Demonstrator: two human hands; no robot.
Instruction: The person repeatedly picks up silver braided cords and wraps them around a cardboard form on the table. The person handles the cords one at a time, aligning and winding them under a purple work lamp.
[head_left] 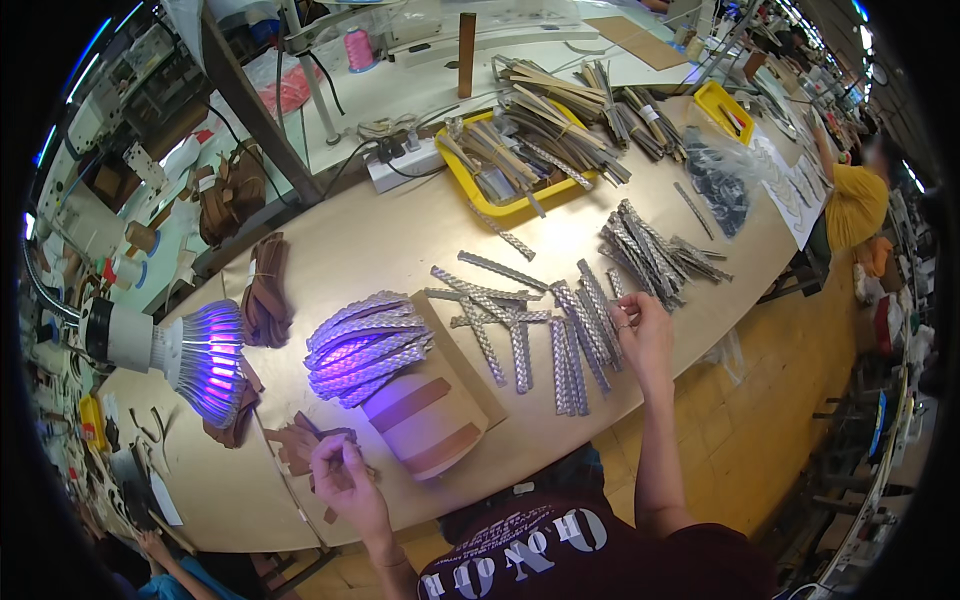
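Observation:
Silver-grey braided strips [570, 365] lie in loose rows on the tan tabletop. At their right side my right hand [645, 335] pinches the edge of one braided strip [615, 283] between thumb and fingers. My left hand [345, 480] is raised near the front edge, fingertips drawn together; whatever is between them is too small to make out. Beside it are brown leather scraps [293, 443]. Between my hands stands a curved cardboard form [415, 400] with two brown bands. A bundle of braided strips [368, 345] is draped at its far end under violet light.
A lamp [200, 355] glowing violet reaches in from the left. At the back, a yellow tray [455, 165] holds bundled strips, near a white power strip [405, 168]. Another pile of braided strips [650, 255] lies right. A person in yellow [855, 205] is at the far right.

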